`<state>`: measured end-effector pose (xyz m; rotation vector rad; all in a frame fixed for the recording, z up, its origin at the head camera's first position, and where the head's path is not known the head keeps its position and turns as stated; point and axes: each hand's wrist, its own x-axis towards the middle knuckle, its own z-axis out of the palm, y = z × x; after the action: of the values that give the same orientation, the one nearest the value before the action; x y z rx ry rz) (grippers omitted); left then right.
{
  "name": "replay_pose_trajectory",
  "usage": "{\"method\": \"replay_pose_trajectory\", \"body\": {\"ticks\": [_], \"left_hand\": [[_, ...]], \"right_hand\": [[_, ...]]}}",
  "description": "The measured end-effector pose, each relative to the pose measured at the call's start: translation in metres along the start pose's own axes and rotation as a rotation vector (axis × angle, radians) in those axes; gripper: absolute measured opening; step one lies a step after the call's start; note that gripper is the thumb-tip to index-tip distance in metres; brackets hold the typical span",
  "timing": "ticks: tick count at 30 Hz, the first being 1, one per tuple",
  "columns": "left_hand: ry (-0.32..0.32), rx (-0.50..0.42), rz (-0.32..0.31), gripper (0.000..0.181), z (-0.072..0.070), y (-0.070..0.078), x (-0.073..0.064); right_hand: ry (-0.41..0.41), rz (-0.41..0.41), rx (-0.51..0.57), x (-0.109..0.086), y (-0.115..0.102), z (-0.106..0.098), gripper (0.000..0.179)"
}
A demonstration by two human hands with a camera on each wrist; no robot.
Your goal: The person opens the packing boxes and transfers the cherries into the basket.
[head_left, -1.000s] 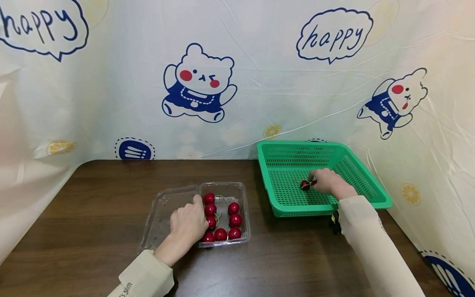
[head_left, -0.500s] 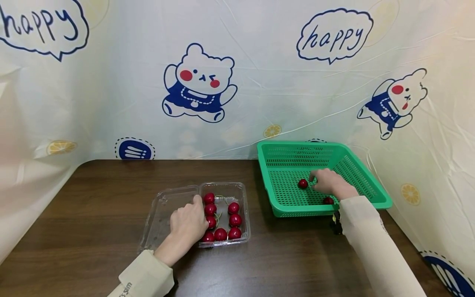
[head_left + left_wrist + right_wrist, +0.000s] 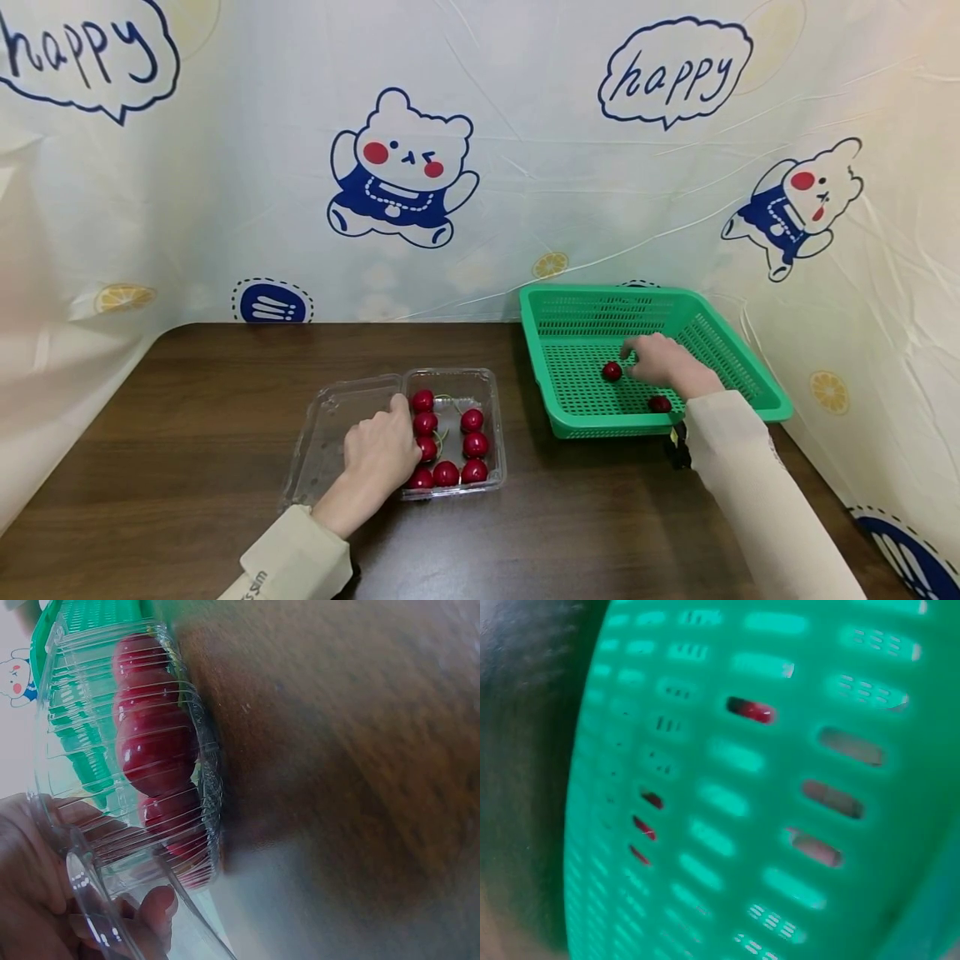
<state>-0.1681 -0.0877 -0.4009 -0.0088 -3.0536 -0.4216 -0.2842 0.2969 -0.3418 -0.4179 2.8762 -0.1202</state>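
Note:
In the head view my left hand (image 3: 381, 450) holds the hinge side of a clear plastic clamshell box (image 3: 491, 392). In the left wrist view, its fingers wrap the box edge, with the thumb (image 3: 159, 904) below. Red cherries (image 3: 475, 445) line three sides of the box, some with green stems. My right hand (image 3: 663, 364) is over the green basket (image 3: 555, 408), index finger and thumb apart beside a cherry (image 3: 612, 371). Another cherry (image 3: 660, 404) lies near the basket's front wall, below the wrist. The right wrist view shows mostly the slotted basket wall (image 3: 727, 799), with red and skin glimpsed through it.
The clamshell's clear lid (image 3: 318, 433) lies folded out to the left on the dark wooden table (image 3: 225, 400). Behind the table hangs a printed curtain (image 3: 540, 167) with bears. The basket stands at the back right, against the curtain.
Two cherries close together at my right fingers have come apart; one now lies near the basket's front wall. My right hand has since risen slightly. The left hand and the box stay still.

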Motion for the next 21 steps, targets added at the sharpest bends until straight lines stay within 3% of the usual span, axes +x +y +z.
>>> {"method": "replay_pose_trajectory", "body": {"ticks": [13, 21], "left_hand": [[-0.002, -0.005, 0.001, 0.024, -0.001, 0.0, 0.0], [-0.017, -0.001, -0.014, 0.026, -0.002, 0.0, 0.0]], "right_hand": [[0.079, -0.067, -0.02, 0.0, -0.025, -0.022, 0.03], [0.123, -0.098, 0.023, 0.004, -0.04, -0.035, 0.032]]}}
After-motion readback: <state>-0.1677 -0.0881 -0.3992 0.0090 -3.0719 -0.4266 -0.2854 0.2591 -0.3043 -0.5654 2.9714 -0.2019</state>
